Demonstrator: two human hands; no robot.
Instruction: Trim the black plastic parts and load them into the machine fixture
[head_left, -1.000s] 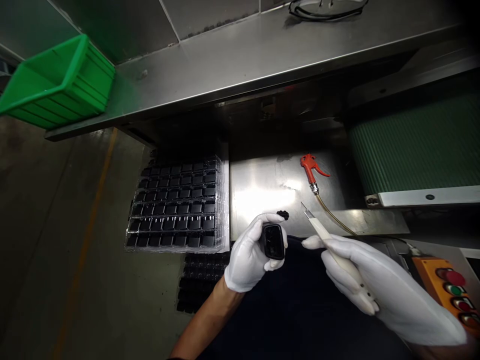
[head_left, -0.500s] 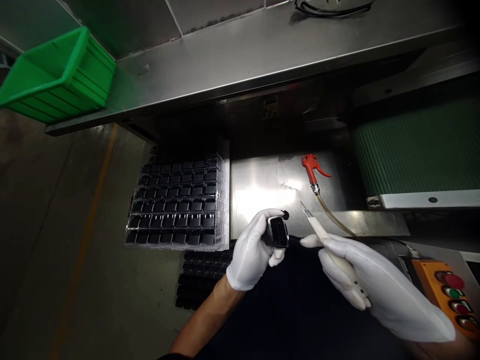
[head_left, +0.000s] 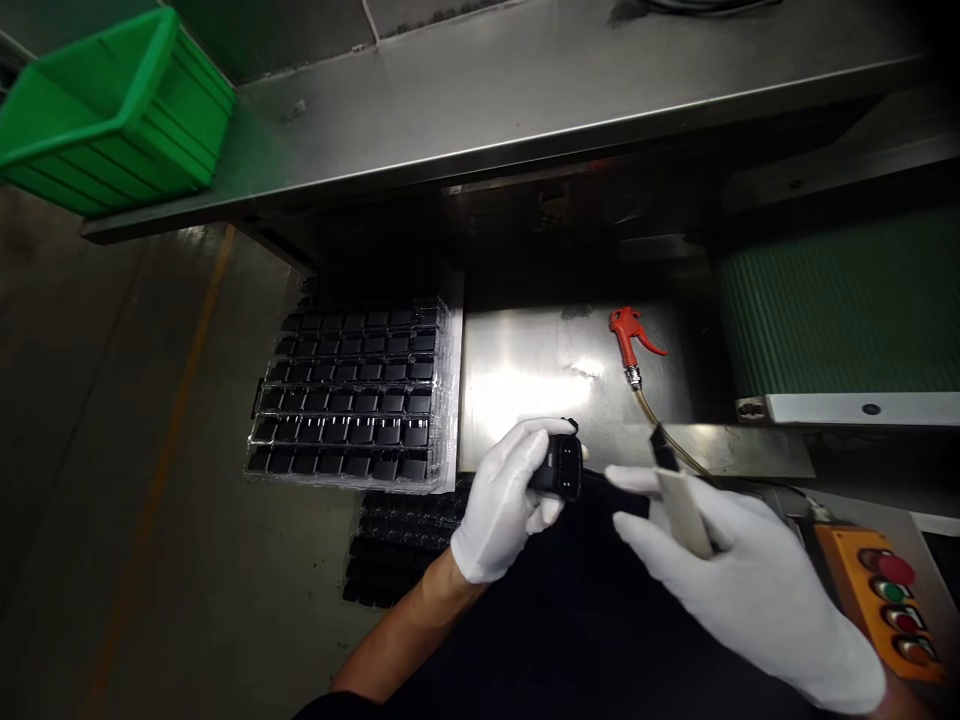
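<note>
My left hand (head_left: 501, 495), in a white glove, is closed around a small black plastic housing (head_left: 564, 468). A face with small light marks is turned towards the right. To its right, my white-gloved right hand (head_left: 739, 570) grips a pale-handled craft knife (head_left: 686, 515). The knife stands tilted across the fingers, with a dark, blurred end pointing up. A gap separates the knife from the housing. Beyond both hands a red air blow gun (head_left: 626, 338) lies on the metal worktop (head_left: 517, 350), its hose running down to the right.
Clear trays (head_left: 345, 390) of black parts are stacked at the left, with more dark trays (head_left: 397, 535) below. A green bin (head_left: 127, 120) sits on the metal ledge (head_left: 420, 110). At the right are a green ribbed conveyor belt (head_left: 847, 310) and an orange button box (head_left: 881, 600).
The housing has turned in my left hand, showing a different face instead of its dark hollow. My right hand has turned the knife more upright, and its pointed metal blade no longer shows clearly.
</note>
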